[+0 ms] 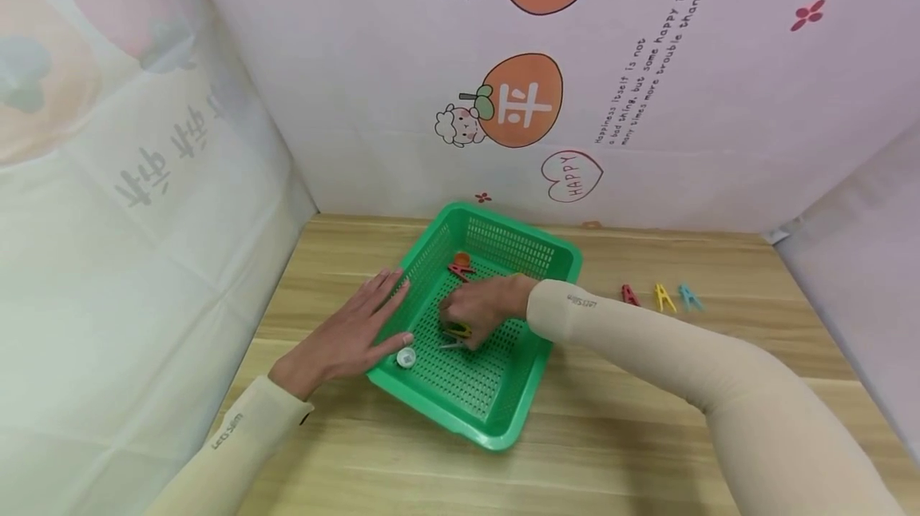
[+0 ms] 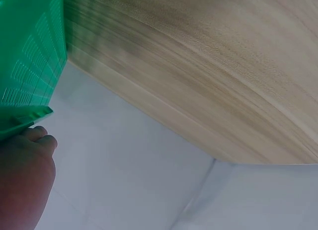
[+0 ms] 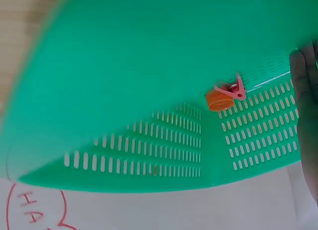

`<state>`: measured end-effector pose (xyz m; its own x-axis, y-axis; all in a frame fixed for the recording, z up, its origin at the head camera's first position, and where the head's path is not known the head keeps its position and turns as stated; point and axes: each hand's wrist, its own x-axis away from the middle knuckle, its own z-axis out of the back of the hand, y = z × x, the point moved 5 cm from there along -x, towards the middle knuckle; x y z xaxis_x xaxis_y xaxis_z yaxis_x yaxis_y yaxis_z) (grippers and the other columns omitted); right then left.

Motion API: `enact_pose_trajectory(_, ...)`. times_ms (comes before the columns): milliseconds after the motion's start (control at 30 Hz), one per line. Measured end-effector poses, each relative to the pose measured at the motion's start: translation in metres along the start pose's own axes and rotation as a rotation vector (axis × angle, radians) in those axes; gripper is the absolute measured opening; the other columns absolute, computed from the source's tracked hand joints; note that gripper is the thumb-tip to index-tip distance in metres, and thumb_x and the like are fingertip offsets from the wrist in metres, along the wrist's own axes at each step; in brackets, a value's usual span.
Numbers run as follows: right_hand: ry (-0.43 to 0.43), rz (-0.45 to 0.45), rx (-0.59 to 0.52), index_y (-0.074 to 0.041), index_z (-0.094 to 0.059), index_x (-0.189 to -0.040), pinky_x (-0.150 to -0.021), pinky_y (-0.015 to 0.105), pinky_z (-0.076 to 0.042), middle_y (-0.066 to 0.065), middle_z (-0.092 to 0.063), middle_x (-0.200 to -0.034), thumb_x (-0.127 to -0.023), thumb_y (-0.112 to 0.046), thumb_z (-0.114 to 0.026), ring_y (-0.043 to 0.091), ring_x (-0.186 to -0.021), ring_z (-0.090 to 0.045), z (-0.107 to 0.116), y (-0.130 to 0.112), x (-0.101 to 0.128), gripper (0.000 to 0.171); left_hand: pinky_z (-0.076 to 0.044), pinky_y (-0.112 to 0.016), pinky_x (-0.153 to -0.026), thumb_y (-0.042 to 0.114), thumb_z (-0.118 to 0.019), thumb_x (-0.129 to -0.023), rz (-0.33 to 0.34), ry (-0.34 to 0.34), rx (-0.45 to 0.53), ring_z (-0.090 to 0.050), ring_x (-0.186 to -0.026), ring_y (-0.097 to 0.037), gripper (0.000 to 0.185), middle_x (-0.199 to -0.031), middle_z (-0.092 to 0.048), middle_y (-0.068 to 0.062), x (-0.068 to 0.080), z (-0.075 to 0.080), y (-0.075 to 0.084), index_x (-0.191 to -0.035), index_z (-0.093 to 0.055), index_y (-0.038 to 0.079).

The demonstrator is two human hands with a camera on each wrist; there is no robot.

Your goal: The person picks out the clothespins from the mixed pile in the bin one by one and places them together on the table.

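Left hand (image 1: pixel 343 335): lay flat on the wooden table (image 1: pixel 647 436), fingers straight and spread, fingertips touching the left rim of the green perforated basket (image 1: pixel 496 436); it held nothing. A small white round cap (image 1: pixel 406 357) sat on the basket's near-left rim, just beside the thumb.

Green perforated basket: stood at the table's middle, turned at an angle.

Right hand (image 1: pixel 483 307): reached down inside the basket, fingers curled over a yellow-green clothes peg (image 1: pixel 457 331) on the basket floor; whether the peg was truly pinched could not be told.

Far corner of the basket: a pink clothes peg (image 3: pixel 233 90) lay touching an orange round piece (image 3: pixel 216 101).

Right of the basket, well apart on the table: a red clothes peg (image 1: pixel 630 295), a yellow clothes peg (image 1: pixel 663 296) and a blue clothes peg (image 1: pixel 690 295) in a row.
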<state>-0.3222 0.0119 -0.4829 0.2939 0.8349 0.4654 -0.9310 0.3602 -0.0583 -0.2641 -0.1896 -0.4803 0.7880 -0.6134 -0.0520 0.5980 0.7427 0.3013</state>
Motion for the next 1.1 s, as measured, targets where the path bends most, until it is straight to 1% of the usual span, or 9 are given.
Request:
enact_pose_trajectory(100, 0.0, -0.021, -0.005, -0.014, -0.073, -0.132, -0.095, 0.028, -0.061, 0.001, -0.071, -0.133, -0.099, -0.036, -0.078, 0.01, -0.107, -0.067, -0.005, 0.004, 0.001, 0.04, -0.016, -0.057, -0.139, 0.054, -0.052, -0.112, 0.002, -0.003, 0.004, -0.008, -0.171, -0.038, 0.086, -0.185, -0.006, -0.011, 0.0, -0.001, 0.0, -0.175, -0.018, 0.007)
enact_pose_trajectory(267, 0.005, -0.069, -0.08, -0.013, -0.076, -0.123, -0.086, 0.027, -0.06, 0.0, -0.071, -0.124, -0.099, -0.029, -0.079, 0.011, -0.099, -0.064, -0.012, 0.015, 0.009, 0.029, -0.016, -0.056, -0.139, 0.055, -0.052, -0.112, 0.003, -0.012, 0.003, -0.007, -0.172, -0.038, 0.086, -0.185, -0.005, -0.01, 0.0, -0.002, 0.0, -0.175, -0.017, 0.008)
enact_pose_trajectory(433, 0.019, -0.128, -0.18, -0.01, -0.075, -0.133, -0.092, 0.029, -0.061, 0.004, -0.071, -0.135, -0.102, -0.024, -0.076, 0.012, -0.109, -0.067, -0.01, 0.027, 0.022, 0.034, -0.016, -0.056, -0.139, 0.055, -0.052, -0.112, 0.006, -0.012, 0.008, -0.006, -0.172, -0.038, 0.087, -0.185, -0.004, -0.01, -0.001, -0.001, 0.0, -0.175, -0.016, 0.008)
enact_pose_trajectory(533, 0.02, -0.145, -0.163, -0.01, -0.072, -0.138, -0.096, 0.031, -0.061, 0.006, -0.068, -0.142, -0.104, -0.024, -0.075, 0.016, -0.117, -0.068, -0.011, 0.032, 0.026, 0.038, -0.015, -0.057, -0.139, 0.055, -0.053, -0.112, 0.008, -0.013, 0.009, -0.006, -0.172, -0.037, 0.087, -0.185, -0.004, -0.01, -0.001, -0.001, 0.0, -0.175, -0.017, 0.008)
enact_pose_trajectory(633, 0.007, -0.144, -0.118, -0.011, -0.072, -0.139, -0.097, 0.031, -0.061, 0.005, -0.068, -0.143, -0.104, -0.025, -0.075, 0.017, -0.12, -0.068, -0.014, 0.034, 0.029, 0.038, -0.015, -0.056, -0.139, 0.056, -0.051, -0.112, 0.01, -0.018, 0.003, -0.005, -0.172, -0.037, 0.087, -0.186, -0.003, -0.009, -0.001, -0.003, -0.001, -0.175, -0.016, 0.009)
enact_pose_trajectory(767, -0.007, -0.142, -0.09, -0.012, -0.074, -0.132, -0.092, 0.03, -0.061, 0.004, -0.07, -0.136, -0.103, -0.024, -0.077, 0.014, -0.11, -0.067, -0.017, 0.034, 0.033, 0.032, -0.016, -0.056, -0.139, 0.056, -0.051, -0.112, 0.008, -0.013, 0.001, -0.006, -0.172, -0.037, 0.087, -0.186, -0.003, -0.009, -0.001, -0.004, -0.002, -0.175, -0.016, 0.009)
enact_pose_trajectory(933, -0.022, -0.154, -0.083, -0.013, -0.077, -0.116, -0.083, 0.027, -0.061, 0.0, -0.074, -0.117, -0.099, -0.02, -0.079, 0.01, -0.093, -0.063, -0.02, 0.033, 0.041, 0.019, -0.015, -0.057, -0.139, 0.055, -0.052, -0.112, 0.01, -0.011, 0.001, -0.005, -0.172, -0.037, 0.087, -0.186, -0.003, -0.009, -0.001, -0.003, -0.002, -0.175, -0.016, 0.008)
enact_pose_trajectory(1033, -0.026, -0.148, -0.091, -0.015, -0.076, -0.104, -0.073, 0.022, -0.054, -0.006, -0.069, -0.099, -0.097, -0.019, -0.08, 0.007, -0.082, -0.057, -0.023, 0.03, 0.046, 0.009, -0.015, -0.057, -0.139, 0.055, -0.051, -0.112, 0.012, -0.014, 0.0, -0.005, -0.172, -0.038, 0.087, -0.186, -0.003, -0.01, -0.001, -0.002, -0.002, -0.175, -0.016, 0.008)
enact_pose_trajectory(1100, -0.015, -0.135, -0.096, -0.015, -0.075, -0.098, -0.069, 0.022, -0.05, -0.007, -0.066, -0.095, -0.096, -0.019, -0.079, 0.007, -0.079, -0.053, -0.024, 0.029, 0.047, 0.006, -0.015, -0.057, -0.139, 0.055, -0.052, -0.112, 0.012, -0.014, 0.0, -0.006, -0.172, -0.038, 0.087, -0.186, -0.003, -0.01, -0.001, -0.001, -0.002, -0.175, -0.016, 0.008)
